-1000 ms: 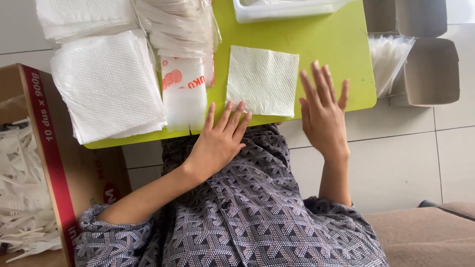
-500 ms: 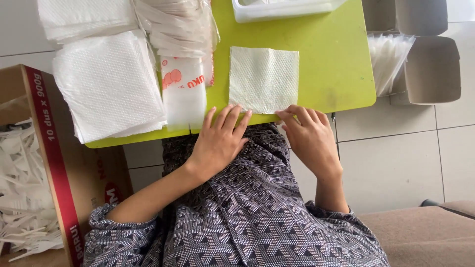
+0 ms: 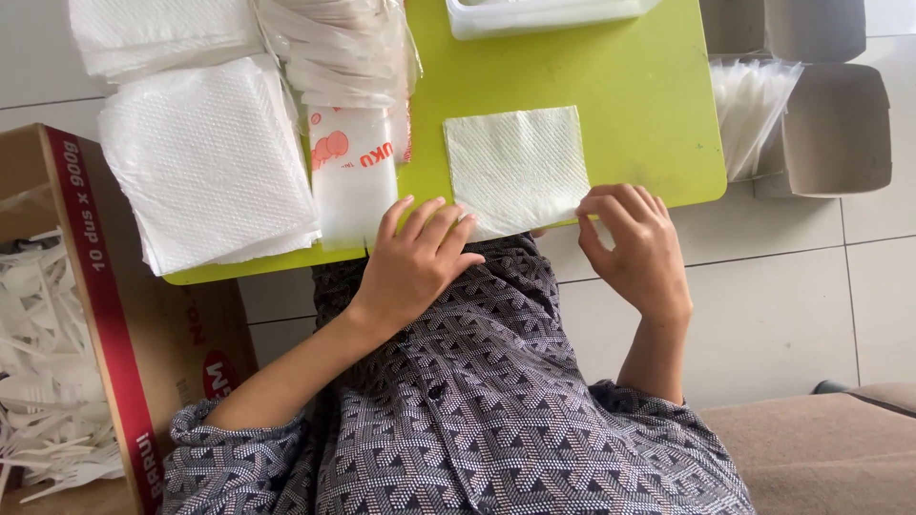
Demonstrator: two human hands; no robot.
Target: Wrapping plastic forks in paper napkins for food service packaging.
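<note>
A single white paper napkin (image 3: 517, 170) lies flat on the lime-green table (image 3: 649, 124), near its front edge. My right hand (image 3: 637, 246) is at the napkin's near right corner, fingers curled and fingertips pinching that corner. My left hand (image 3: 418, 259) rests at the table's front edge with fingers spread. Its fingertips touch the napkin's near left corner and sit beside a clear plastic packet with red print (image 3: 353, 170). My patterned shirt fills the lower middle of the view.
A thick stack of white napkins (image 3: 205, 162) lies left on the table, another stack (image 3: 162, 33) behind it, beside a bundle of white items in plastic (image 3: 343, 48). A white tray (image 3: 544, 14) sits at the back. Cardboard box of white plastic cutlery (image 3: 48, 362) left; grey boxes (image 3: 830, 124) right.
My right hand dropped from hovering flat beside the napkin to its near right corner and curled its fingers onto it. My left hand stayed almost still.
</note>
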